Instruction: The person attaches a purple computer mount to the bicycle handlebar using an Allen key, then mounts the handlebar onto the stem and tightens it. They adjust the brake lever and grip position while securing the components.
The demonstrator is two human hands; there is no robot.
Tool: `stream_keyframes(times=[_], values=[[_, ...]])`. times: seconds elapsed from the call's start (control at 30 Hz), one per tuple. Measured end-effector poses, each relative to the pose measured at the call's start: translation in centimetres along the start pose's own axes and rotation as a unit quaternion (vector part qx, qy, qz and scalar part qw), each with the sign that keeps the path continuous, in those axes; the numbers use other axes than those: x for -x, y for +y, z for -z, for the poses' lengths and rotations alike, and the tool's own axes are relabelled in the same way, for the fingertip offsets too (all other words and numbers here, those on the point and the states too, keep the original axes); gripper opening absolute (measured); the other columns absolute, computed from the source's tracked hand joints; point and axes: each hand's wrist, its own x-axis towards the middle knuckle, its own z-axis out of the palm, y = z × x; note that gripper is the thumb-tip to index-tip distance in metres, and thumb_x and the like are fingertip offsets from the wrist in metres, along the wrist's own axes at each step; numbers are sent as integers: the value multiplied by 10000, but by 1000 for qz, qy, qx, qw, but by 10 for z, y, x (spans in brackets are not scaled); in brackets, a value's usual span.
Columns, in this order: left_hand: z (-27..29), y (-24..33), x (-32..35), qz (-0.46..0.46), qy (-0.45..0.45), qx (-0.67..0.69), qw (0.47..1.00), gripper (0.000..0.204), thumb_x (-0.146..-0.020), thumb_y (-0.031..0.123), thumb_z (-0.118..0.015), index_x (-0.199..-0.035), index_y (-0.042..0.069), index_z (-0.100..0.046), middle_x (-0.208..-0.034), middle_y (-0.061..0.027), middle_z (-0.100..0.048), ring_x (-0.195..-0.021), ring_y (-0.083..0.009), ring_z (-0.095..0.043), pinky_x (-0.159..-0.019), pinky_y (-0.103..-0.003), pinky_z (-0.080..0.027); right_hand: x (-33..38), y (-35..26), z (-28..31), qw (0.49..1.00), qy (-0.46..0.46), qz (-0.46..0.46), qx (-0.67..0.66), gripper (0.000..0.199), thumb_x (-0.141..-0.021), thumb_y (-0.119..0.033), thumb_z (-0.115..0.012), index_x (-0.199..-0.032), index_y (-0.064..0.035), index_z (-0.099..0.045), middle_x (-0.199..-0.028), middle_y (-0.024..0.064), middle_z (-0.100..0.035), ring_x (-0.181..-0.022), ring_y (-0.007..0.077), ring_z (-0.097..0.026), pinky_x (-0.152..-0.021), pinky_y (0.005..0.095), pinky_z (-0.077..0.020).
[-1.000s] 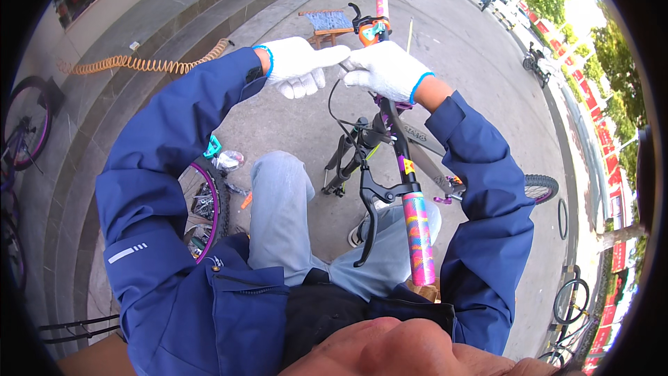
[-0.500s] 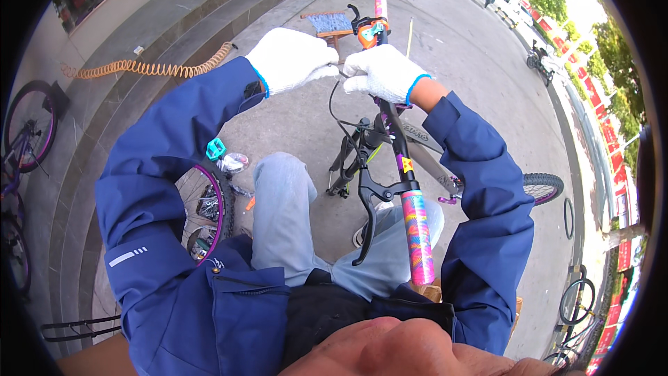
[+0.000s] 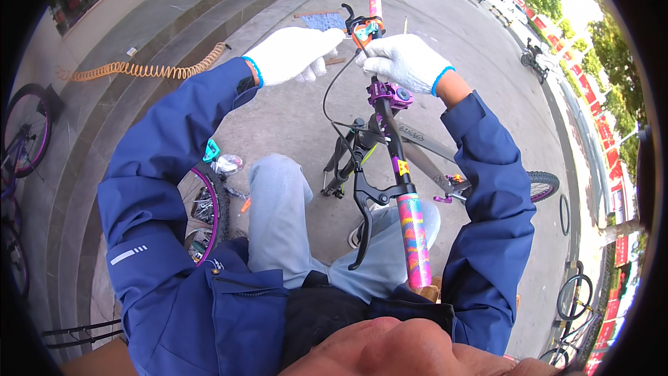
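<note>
A black handlebar (image 3: 388,122) with a multicoloured grip (image 3: 415,240) and a black brake lever (image 3: 363,219) runs away from me. My right hand (image 3: 410,63), in a white glove with a blue cuff, is closed above the bar, its fingertips pinching a thin black cable (image 3: 327,97) that loops down toward the frame. My left hand (image 3: 292,56), gloved alike, is just left of an orange and teal shifter (image 3: 364,31). Its fingers are curled and whatever is in them is hidden. A purple stem (image 3: 393,95) shows below my right hand.
The grey bicycle frame (image 3: 424,157) extends right to a rear tyre (image 3: 543,186). A purple-rimmed wheel (image 3: 209,212) is beside my left knee. An orange coiled hose (image 3: 146,70) lies on the steps. A small blue-topped stool (image 3: 322,21) stands beyond my left hand.
My hands have moved apart: the right shifted right and uncovered the purple stem, the left turned with its fingers curling down. The cable's upper part now rises to my right fingertips.
</note>
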Motion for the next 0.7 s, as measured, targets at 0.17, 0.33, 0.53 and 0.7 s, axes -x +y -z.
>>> stream_keyframes(times=[0.17,0.33,0.53,0.7], values=[[-3,-3,-4,-94,-8,-16,995,643,-1105,638,-611,-1301,49,-774,-911,-85,-755,-807,-172,-734,-746,-323,-603,2,2,-7,999,-4,10,39,303,-1070,-354,-640,-1146,-112,-806,-1029,152,-777,-990,375,-743,-918,470,-580],[-6,2,-12,-60,-26,12,998,616,-1107,623,-621,-1292,56,-774,-910,-82,-759,-792,-169,-733,-738,-321,-610,6,-6,0,999,33,11,-14,298,-1073,-338,-639,-1138,-99,-805,-984,139,-771,-918,332,-752,-880,443,-588],[-11,10,-14,-24,-34,23,999,622,-1141,623,-548,-1235,57,-788,-909,-64,-742,-787,-175,-728,-713,-319,-582,6,-13,5,998,-11,-24,-64,304,-1077,-339,-640,-1142,-92,-804,-940,119,-758,-834,264,-744,-831,410,-589],[-11,14,-20,4,-74,50,996,603,-1139,612,-563,-1246,62,-788,-919,-62,-745,-795,-165,-733,-704,-313,-589,2,-9,2,999,-13,-20,-36,278,-1061,-333,-658,-1097,-95,-797,-928,136,-745,-859,299,-740,-845,434,-582]])
